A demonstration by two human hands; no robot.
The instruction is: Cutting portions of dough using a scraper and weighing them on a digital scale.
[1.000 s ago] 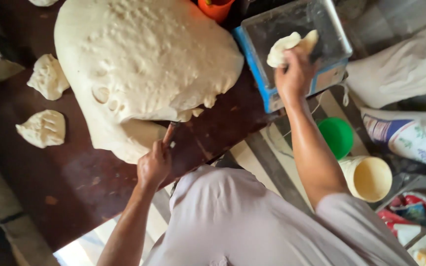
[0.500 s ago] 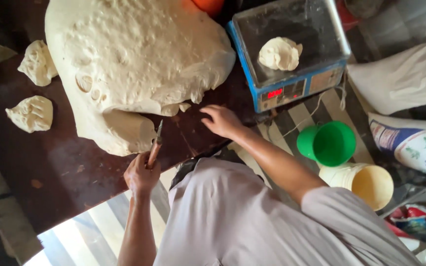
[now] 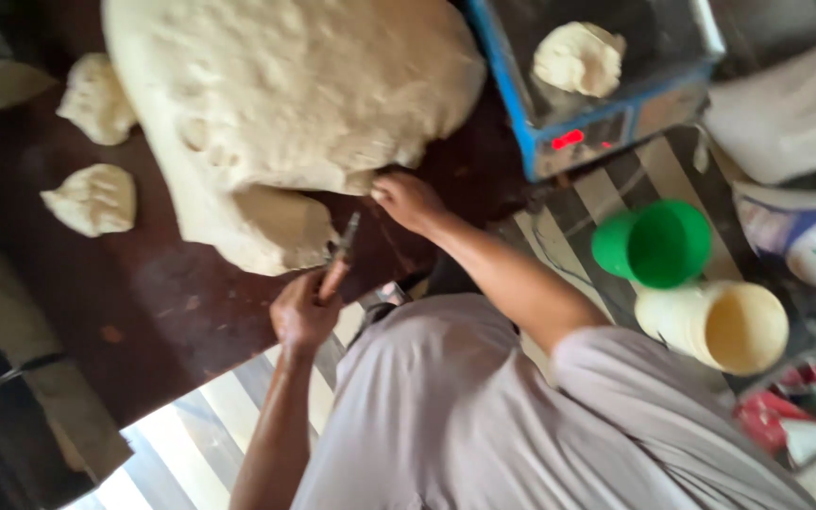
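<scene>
A big pale mass of dough (image 3: 285, 94) lies on a dark brown table (image 3: 162, 312). My right hand (image 3: 408, 200) pinches the near edge of the mass, its fingers closed on the dough. My left hand (image 3: 304, 310) grips a small knife (image 3: 344, 241) by its handle, with the blade pointing at the dough's lower lobe. A rounded piece of dough (image 3: 578, 59) sits on the pan of a blue scale (image 3: 606, 137) to the right of my hands.
Two small dough pieces (image 3: 96, 99) (image 3: 94, 198) lie at the table's left. A green cup (image 3: 658, 244) and a cream cup (image 3: 720, 326) stand lower right. A white sack (image 3: 790, 113) and a printed bag (image 3: 805, 241) are at the right.
My right hand left the dough piece on the scale and came back to the big mass's near edge. My left hand kept the knife beside the dough.
</scene>
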